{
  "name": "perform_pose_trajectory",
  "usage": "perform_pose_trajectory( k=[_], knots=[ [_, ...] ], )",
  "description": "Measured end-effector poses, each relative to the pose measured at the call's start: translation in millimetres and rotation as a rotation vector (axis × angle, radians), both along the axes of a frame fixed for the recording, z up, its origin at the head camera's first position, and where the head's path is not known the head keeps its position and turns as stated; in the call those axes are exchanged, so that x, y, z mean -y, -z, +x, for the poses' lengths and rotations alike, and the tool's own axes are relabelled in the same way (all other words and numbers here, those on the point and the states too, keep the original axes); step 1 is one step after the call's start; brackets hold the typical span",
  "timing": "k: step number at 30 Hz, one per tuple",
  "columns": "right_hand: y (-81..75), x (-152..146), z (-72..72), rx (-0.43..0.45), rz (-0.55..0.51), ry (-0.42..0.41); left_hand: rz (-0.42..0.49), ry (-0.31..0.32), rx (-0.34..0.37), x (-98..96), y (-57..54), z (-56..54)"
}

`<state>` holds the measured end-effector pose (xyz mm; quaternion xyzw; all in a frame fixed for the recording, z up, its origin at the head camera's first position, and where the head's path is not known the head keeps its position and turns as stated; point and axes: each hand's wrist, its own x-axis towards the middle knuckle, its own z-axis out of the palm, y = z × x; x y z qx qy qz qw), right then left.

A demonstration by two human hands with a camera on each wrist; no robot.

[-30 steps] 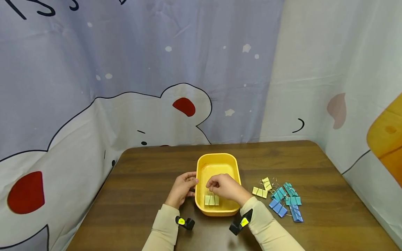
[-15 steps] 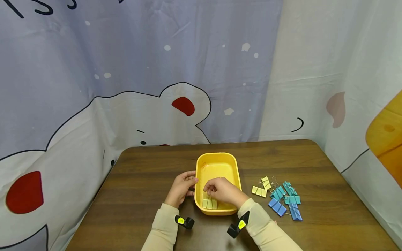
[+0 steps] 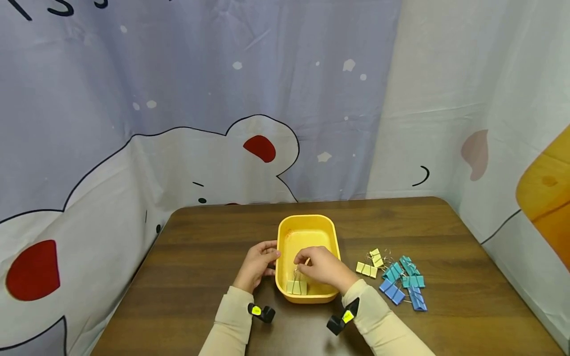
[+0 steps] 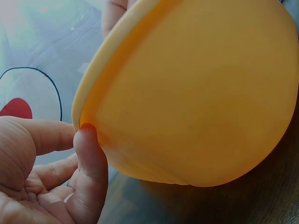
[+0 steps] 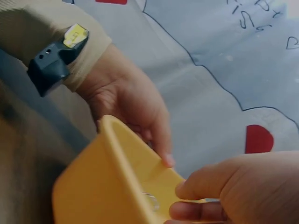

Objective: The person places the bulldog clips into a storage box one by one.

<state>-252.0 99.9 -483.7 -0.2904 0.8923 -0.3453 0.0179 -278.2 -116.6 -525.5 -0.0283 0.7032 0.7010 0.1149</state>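
Note:
A yellow plastic tray (image 3: 307,225) lies on the wooden table. My left hand (image 3: 258,264) pinches its left rim, the thumb on the inside and a finger outside, as the left wrist view shows. Inside the tray, at its near end, is a pale yellow binder clip (image 3: 296,288) with its wire handles pointing up. My right hand (image 3: 321,267) hovers over the tray with bent fingers just above that clip. In the right wrist view a wire loop (image 5: 150,201) shows apart from the thumb and fingertips, which have a gap between them.
Right of the tray lies a loose group of binder clips: pale yellow ones (image 3: 366,269), teal ones (image 3: 413,281) and blue ones (image 3: 392,291). Behind the wooden table (image 3: 213,232) hangs a printed cloth (image 3: 334,99).
The yellow binder clip was lowered to the tray's near end by my right hand and let go. That hand has since risen slightly up and right. My left hand keeps its hold.

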Motion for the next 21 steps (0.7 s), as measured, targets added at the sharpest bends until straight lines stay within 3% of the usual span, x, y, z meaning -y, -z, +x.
perform_pose_trajectory(
  k=[13,21],
  knots=[
    [-38.3,-53.5,-5.2,-0.110,-0.087,0.180,-0.011,-0.015,0.011,-1.4,-1.2,0.3],
    [-39.1,-117.6,-4.7,-0.122,-0.008,0.360,-0.013,-0.018,0.020,-1.3,-2.9,1.3]
  ],
)
